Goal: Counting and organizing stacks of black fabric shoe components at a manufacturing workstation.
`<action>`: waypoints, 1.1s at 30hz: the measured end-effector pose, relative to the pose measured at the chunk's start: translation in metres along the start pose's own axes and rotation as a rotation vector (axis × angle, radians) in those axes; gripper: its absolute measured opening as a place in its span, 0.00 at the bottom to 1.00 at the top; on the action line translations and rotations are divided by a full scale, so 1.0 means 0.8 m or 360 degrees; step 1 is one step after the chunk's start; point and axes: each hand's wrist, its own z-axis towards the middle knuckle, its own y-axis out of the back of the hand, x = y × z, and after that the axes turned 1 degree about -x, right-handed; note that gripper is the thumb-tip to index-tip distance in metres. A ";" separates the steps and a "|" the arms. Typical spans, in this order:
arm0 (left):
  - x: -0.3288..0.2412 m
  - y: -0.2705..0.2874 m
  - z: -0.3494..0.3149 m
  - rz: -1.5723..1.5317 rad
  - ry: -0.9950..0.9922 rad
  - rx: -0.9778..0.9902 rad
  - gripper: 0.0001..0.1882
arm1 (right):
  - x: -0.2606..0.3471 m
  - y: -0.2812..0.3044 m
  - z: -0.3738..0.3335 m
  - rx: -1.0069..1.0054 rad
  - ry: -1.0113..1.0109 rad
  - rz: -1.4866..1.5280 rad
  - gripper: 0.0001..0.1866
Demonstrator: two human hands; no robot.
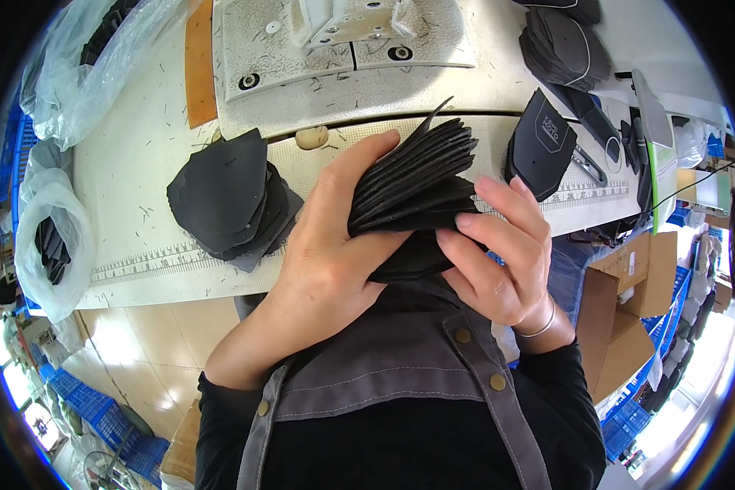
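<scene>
A thick, fanned stack of black cut pieces, like leather or coated fabric, is gripped in my left hand above the table's front edge. My right hand is at the stack's right side, its fingers bent and its fingertips at the edges of the lower pieces. Whether it pinches one piece or several is hidden. On the table to the left lies an untidy pile of similar black pieces. To the right is a neater pile of black pointed pieces with light print and a stitched outline.
A pale sewing-machine bed stands at the back. Small scissors-like snips lie right of the printed pile, near a ruler strip along the front edge. Tied black bundles sit back right. Plastic bags hang left; a cardboard box stands right.
</scene>
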 end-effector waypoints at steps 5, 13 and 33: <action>0.000 -0.001 -0.001 -0.0027 0.0005 -0.0004 0.22 | 0.002 0.000 -0.001 -0.0011 -0.0013 -0.0006 0.13; -0.002 0.003 0.000 0.0020 -0.0007 0.0020 0.22 | -0.003 0.004 0.007 0.0103 0.0034 -0.0035 0.11; 0.000 0.000 -0.001 -0.0009 0.0001 0.0013 0.23 | -0.002 0.001 0.003 0.0075 0.0061 -0.0078 0.08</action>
